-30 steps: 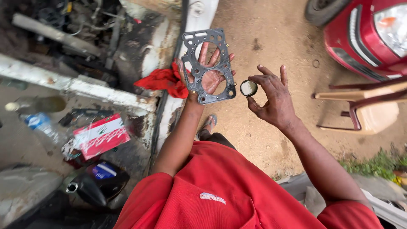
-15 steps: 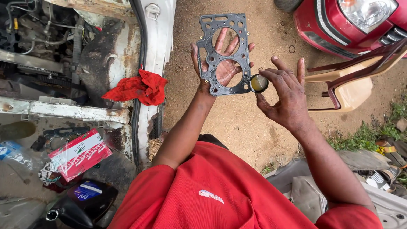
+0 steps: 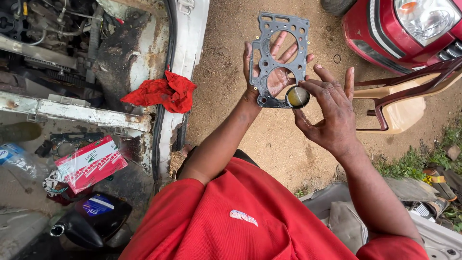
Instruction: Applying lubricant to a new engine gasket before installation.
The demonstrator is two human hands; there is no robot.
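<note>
- the left hand [image 3: 274, 72] is spread flat, palm up, under a dark grey flat metal gasket with two large round holes [image 3: 281, 60]; the gasket lies across its open fingers, held out over the bare brown dirt ground [image 3: 231, 82].
- the right hand [image 3: 332, 113] pinches a small round tin with a yellowish inside [image 3: 298, 97] between thumb and fingertips, with the other fingers raised; the tin touches the gasket's lower right corner.
- a crumpled red cloth [image 3: 163, 92] lies on the rusty white edge of the open engine bay [image 3: 185, 53], left of the hands and well apart from them.
- lower left, a flat rectangular red and white cardboard box [image 3: 91, 163] with a white label patch sits tilted in the bay, beside a clear plastic bottle with a blue label [image 3: 17, 161].
- below the box stands a black plastic jug with a blue and white label [image 3: 94, 216].
- upper right, the front of a red car [image 3: 409, 29] with a clear headlamp; under it a maroon and beige plastic chair [image 3: 404, 103].
</note>
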